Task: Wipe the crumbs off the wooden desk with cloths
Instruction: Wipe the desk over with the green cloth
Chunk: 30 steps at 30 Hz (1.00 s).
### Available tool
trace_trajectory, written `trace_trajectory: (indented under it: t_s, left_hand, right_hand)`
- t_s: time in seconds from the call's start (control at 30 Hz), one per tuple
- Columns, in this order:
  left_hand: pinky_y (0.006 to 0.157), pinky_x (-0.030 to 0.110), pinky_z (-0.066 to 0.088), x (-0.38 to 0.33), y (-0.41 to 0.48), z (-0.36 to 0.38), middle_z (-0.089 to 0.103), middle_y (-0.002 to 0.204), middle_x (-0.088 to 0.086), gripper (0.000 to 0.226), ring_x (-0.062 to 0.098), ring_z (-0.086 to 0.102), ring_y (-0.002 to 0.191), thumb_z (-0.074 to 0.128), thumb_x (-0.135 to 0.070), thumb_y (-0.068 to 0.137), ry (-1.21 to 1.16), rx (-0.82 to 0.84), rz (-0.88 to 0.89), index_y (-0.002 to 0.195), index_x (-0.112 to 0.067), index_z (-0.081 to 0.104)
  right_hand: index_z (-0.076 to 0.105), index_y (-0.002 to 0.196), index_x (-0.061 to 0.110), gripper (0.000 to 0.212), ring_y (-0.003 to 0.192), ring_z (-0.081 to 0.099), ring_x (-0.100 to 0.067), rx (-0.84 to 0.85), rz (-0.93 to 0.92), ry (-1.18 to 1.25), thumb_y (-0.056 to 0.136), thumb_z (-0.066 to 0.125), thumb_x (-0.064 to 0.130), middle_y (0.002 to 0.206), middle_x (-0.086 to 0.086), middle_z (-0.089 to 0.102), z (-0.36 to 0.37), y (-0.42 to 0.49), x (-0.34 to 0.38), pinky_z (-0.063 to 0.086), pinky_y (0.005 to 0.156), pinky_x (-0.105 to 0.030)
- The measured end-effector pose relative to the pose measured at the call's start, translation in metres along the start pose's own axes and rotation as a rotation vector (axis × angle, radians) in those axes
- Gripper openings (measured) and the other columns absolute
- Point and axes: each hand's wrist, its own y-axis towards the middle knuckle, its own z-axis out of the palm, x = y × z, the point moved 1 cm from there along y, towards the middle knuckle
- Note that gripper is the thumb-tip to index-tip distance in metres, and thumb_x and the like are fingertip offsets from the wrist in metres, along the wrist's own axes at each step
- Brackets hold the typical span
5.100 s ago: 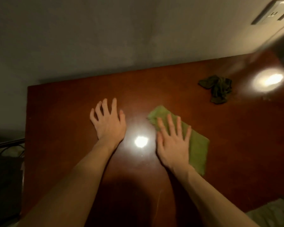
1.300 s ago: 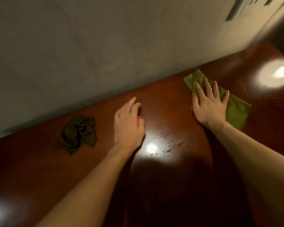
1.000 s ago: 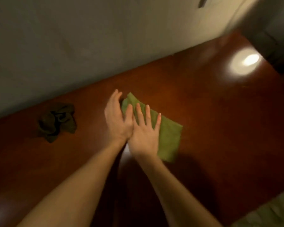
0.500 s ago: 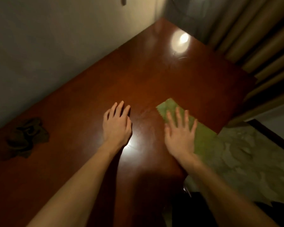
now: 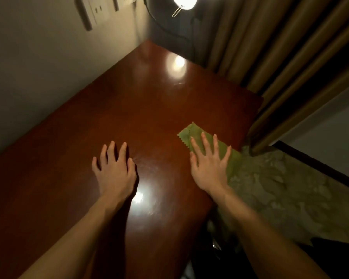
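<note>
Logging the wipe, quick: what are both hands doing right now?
Left hand: open, flat on the wooden desk, holding nothing.
Right hand: open, pressing the green cloth flat.

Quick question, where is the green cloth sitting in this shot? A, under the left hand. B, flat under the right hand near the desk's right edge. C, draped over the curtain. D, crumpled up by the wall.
B: the right hand lies with spread fingers on the green cloth by the right edge of the wooden desk, while the left hand rests on bare wood.
</note>
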Motion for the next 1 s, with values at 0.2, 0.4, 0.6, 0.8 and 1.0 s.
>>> trace_trajectory:
  t_s: [0.2, 0.4, 0.6, 0.8, 1.0]
  left_hand:
    - [0.128, 0.057, 0.008, -0.064, 0.050, 0.015, 0.018, 0.174, 0.000, 0.055, 0.023, 0.009, 0.162, 0.032, -0.044, 0.110, 0.016, 0.000, 0.095, 0.164, -0.035, 0.028]
    - [0.117, 0.080, -0.005, -0.135, 0.107, 0.032, -0.007, 0.176, 0.003, 0.059, 0.041, -0.015, 0.159, 0.017, -0.056, 0.107, 0.056, 0.036, -0.096, 0.164, -0.048, 0.004]
    - [0.115, 0.082, 0.000, -0.141, 0.121, 0.051, -0.002, 0.176, 0.007, 0.061, 0.046, -0.010, 0.159, 0.018, -0.059, 0.106, 0.076, -0.050, -0.146, 0.165, -0.047, 0.007]
    - [0.115, 0.082, 0.001, -0.143, 0.123, 0.049, 0.001, 0.176, 0.007, 0.061, 0.045, -0.009, 0.159, 0.022, -0.057, 0.106, 0.069, -0.028, -0.155, 0.165, -0.046, 0.011]
    - [0.115, 0.082, -0.001, -0.144, 0.122, 0.040, 0.006, 0.176, 0.007, 0.060, 0.045, -0.008, 0.160, 0.017, -0.059, 0.106, 0.000, -0.007, -0.133, 0.164, -0.046, 0.017]
  right_hand:
    - [0.017, 0.162, 0.046, 0.058, 0.160, -0.004, -0.036, -0.020, -0.046, 0.048, 0.106, 0.022, 0.059, 0.174, 0.001, 0.007, 0.002, -0.009, 0.009, 0.000, 0.117, -0.077]
    - [0.005, 0.162, 0.049, 0.060, 0.159, -0.015, -0.033, -0.037, 0.242, 0.105, 0.104, 0.009, 0.060, 0.174, 0.005, -0.006, -0.019, 0.109, -0.041, -0.005, 0.117, -0.077]
    - [0.015, 0.162, 0.047, 0.060, 0.161, -0.005, -0.031, -0.040, 0.378, 0.148, 0.104, 0.009, 0.059, 0.175, 0.006, 0.005, -0.042, 0.239, -0.112, -0.005, 0.117, -0.077]
    - [0.013, 0.164, 0.044, 0.060, 0.161, -0.003, -0.025, -0.030, 0.238, 0.109, 0.106, 0.006, 0.059, 0.175, 0.009, 0.005, -0.044, 0.255, -0.118, -0.005, 0.121, -0.072]
    - [0.012, 0.162, 0.046, 0.061, 0.161, 0.001, -0.031, -0.034, -0.124, 0.027, 0.103, 0.026, 0.053, 0.173, 0.007, 0.008, -0.018, 0.113, -0.017, 0.006, 0.118, -0.076]
